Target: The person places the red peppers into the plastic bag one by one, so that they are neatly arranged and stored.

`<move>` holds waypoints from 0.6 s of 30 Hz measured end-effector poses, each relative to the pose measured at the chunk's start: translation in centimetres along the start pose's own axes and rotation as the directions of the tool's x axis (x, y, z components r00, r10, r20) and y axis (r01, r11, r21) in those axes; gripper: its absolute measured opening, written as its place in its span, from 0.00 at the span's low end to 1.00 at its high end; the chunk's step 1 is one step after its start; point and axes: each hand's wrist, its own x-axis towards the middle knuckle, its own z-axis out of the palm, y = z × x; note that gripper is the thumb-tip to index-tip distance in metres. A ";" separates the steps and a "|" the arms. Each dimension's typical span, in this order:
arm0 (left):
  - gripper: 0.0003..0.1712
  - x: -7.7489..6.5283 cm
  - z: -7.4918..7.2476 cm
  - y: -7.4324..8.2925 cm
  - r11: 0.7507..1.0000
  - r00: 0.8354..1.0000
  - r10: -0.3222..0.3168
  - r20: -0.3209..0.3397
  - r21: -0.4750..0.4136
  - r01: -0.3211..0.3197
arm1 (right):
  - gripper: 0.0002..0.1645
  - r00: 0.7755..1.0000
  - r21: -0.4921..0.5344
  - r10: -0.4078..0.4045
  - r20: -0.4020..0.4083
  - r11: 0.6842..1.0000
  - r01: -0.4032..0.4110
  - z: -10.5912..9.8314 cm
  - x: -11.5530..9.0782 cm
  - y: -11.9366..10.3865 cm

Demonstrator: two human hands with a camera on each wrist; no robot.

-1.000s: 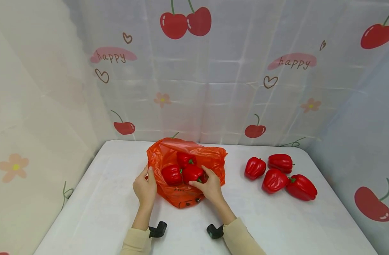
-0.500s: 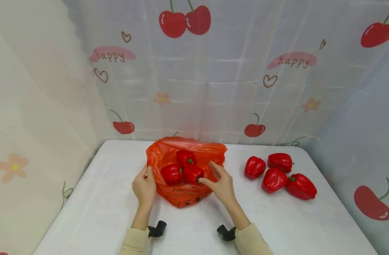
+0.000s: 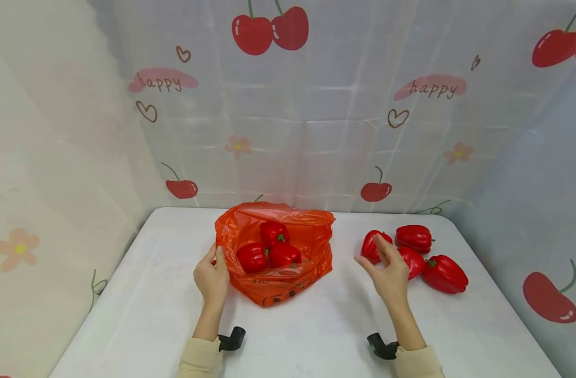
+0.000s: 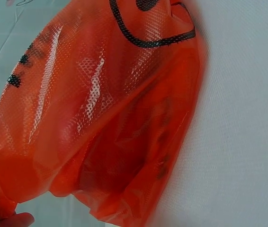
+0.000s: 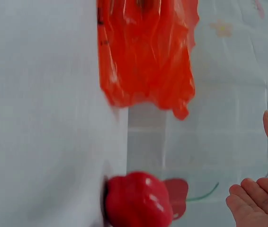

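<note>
My left hand pinches the left edge of an orange-red plastic bag, keeping its mouth spread. Three red bell peppers lie inside, among them a front left pepper. In the left wrist view the bag fills most of the picture, and a fingertip shows at its lower edge. My right hand, empty with thumb and fingers apart, is over the group of loose peppers on the right. It partly hides the nearest red pepper. The right wrist view shows that pepper below the fingers.
Other loose bell peppers include a back pepper, a middle one and a front right one. All rest on the white table. A cherry-printed curtain closes off the back and sides.
My right hand lets go of a pepper inside the bag, draws back out and moves right to the loose peppers. My left hand stays at the bag's edge.
</note>
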 end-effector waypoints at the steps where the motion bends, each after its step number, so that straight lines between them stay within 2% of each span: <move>1: 0.18 0.0 0.0 0.0 1.000 1.000 0.002 0.002 -0.001 -0.002 | 0.41 1.000 -0.023 0.009 -0.026 1.000 -0.010 -0.9 0.2 0.4; 5: 0.18 0.0 0.1 -0.1 1.000 1.000 0.006 -0.001 0.006 -0.006 | 0.40 0.990 -0.069 0.070 -0.123 0.994 -0.079 -4.5 0.9 1.9; 8: 0.17 0.0 0.1 -0.1 1.000 1.000 0.007 -0.004 0.011 -0.007 | 0.41 0.974 -0.085 0.153 -0.165 0.982 -0.169 -7.1 1.5 3.0; 10: 0.17 -0.1 0.1 -0.1 1.000 1.000 0.004 -0.003 0.011 -0.004 | 0.41 0.956 -0.095 0.229 -0.183 0.964 -0.249 -8.7 1.9 3.7; 15: 0.17 -0.1 0.2 -0.1 1.000 1.000 -0.010 0.005 0.011 0.010 | 0.44 0.900 -0.140 0.396 -0.181 0.896 -0.422 -12.6 2.4 6.3; 18: 0.18 -0.2 0.2 -0.1 1.000 1.000 -0.015 0.011 0.012 0.015 | 0.48 0.884 -0.181 0.445 -0.141 0.867 -0.465 -14.4 2.4 8.1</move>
